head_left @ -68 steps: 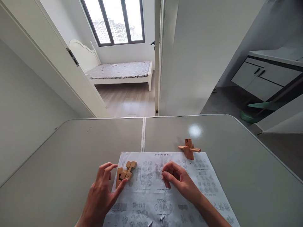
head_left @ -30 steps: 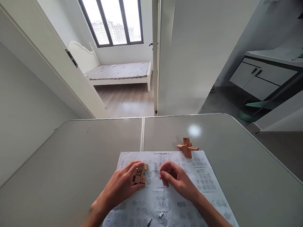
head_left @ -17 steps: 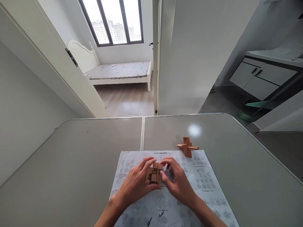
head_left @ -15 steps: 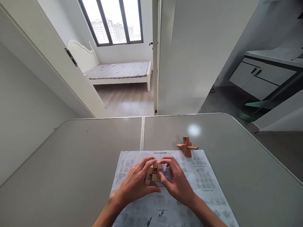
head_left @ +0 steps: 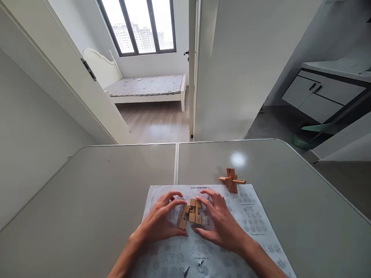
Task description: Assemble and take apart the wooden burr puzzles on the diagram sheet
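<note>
A cluster of light wooden puzzle pieces [head_left: 191, 213] lies on a printed paper sheet [head_left: 249, 220] near the table's front edge. My left hand [head_left: 162, 222] curls round the cluster from the left, fingertips and thumb touching the pieces. My right hand [head_left: 218, 220] closes in from the right, its fingertips against the pieces. Both hands grip the cluster between them. A second wooden puzzle [head_left: 232, 180], cross-shaped and assembled, stands at the sheet's far right corner, away from both hands.
The grey folding table [head_left: 87, 185] has a seam down its middle and rounded far corners. Beyond it an open doorway shows a bed [head_left: 147, 87] under a window. A white wall stands ahead, and grey cabinets [head_left: 324, 96] sit to the right.
My left hand carried the wooden pieces from the sheet's left side to its middle. My right hand moved in and took hold too. The pieces now lie spread flatter between my fingers.
</note>
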A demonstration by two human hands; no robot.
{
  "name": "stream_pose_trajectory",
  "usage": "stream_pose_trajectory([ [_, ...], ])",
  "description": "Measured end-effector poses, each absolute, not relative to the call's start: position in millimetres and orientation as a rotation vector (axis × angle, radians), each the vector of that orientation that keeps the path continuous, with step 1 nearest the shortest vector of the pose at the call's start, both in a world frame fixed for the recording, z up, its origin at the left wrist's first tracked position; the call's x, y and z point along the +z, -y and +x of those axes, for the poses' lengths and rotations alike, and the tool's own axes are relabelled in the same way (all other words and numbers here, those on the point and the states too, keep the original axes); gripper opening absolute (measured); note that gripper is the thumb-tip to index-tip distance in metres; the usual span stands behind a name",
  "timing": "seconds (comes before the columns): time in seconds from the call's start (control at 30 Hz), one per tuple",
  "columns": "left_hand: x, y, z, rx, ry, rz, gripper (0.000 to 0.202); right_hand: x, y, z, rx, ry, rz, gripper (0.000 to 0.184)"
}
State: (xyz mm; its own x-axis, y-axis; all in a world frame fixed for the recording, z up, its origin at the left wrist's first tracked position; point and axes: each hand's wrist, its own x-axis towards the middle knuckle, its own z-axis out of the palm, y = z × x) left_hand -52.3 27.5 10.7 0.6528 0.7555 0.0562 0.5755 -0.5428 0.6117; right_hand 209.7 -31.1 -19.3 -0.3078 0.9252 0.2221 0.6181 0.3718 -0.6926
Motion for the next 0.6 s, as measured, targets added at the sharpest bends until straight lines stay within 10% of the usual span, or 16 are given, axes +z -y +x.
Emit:
stream_pose_trajectory([
  [0.6, 7, -17, -42, 0.749, -0.810, 1.436, 0.069, -17, 27, 207, 1.432, 1.059, -0.965, 0.068],
])
